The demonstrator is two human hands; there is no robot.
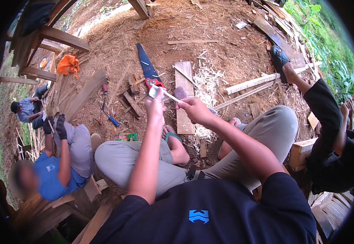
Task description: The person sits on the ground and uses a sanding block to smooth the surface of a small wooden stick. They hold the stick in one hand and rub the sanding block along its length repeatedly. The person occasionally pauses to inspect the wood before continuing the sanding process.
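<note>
My left hand [156, 106] is closed around the far end of a pale, slim wooden stick [171, 96], where a broad whitish piece [154, 90] shows at the fingers. Whether that piece belongs to the stick or is wrapped over it, I cannot tell. With thumb and fingers pinched, my right hand [194, 110] grips the stick's near end. A brownish-purple piece [180, 93], perhaps sandpaper, lies on a flat board [185, 124] just beyond my right hand. Beyond my left hand lies a handsaw [147, 65] with a dark blade and red handle.
Pale wood shavings [206, 83] cover the dirt beside the board. A blue-handled tool [111, 118] and wood blocks [133, 105] lie to the left. One person in blue [59, 175] sits at left wearing dark gloves; another in black [327, 122] sits at right. An orange cloth [68, 65] is far left.
</note>
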